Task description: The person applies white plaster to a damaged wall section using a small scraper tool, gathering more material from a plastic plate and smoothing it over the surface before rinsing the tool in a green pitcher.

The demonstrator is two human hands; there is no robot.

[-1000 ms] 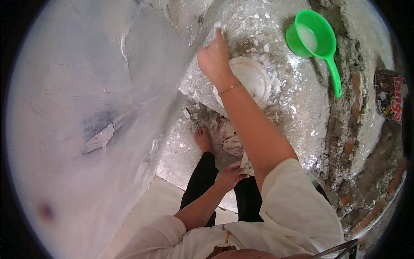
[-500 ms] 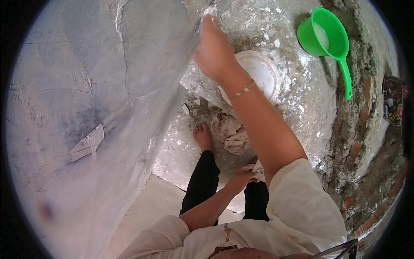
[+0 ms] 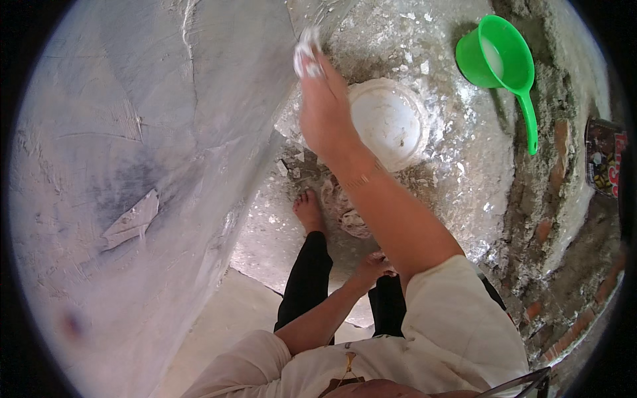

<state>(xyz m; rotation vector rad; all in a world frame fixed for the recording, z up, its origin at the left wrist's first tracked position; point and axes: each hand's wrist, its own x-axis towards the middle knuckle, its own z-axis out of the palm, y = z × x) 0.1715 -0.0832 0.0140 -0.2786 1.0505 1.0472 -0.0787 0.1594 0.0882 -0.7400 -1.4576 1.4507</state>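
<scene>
The fingers [image 3: 312, 63] of the right hand [image 3: 325, 113] are curled tight around a small white scrubbing pad [image 3: 306, 54]. The pad presses on the grey wall [image 3: 152, 132], up at twelve o'clock from the hand. The arm is stretched far out, with a thin bracelet [image 3: 361, 179] on the wrist.

The left hand [image 3: 375, 268] is low, at six o'clock from the right hand. It rests on the person's knee with loose fingers and holds nothing.

At three o'clock from the right hand, just beside it, a white round bucket [image 3: 388, 123] sits on the wet floor [image 3: 458, 186]. A green scoop with a long handle [image 3: 504, 66] lies further out at two o'clock. A bare foot [image 3: 308, 212] stands at six o'clock, beside a crumpled patterned cloth [image 3: 345, 209].

I think the wall job is only partly done. Much of the wall looks pale and rubbed, but a dark smudge and a flaky patch [image 3: 133, 222] are left at eight o'clock.

A flat packet [image 3: 604, 159] lies far right at three o'clock. It is dark with red and yellow colours.
</scene>
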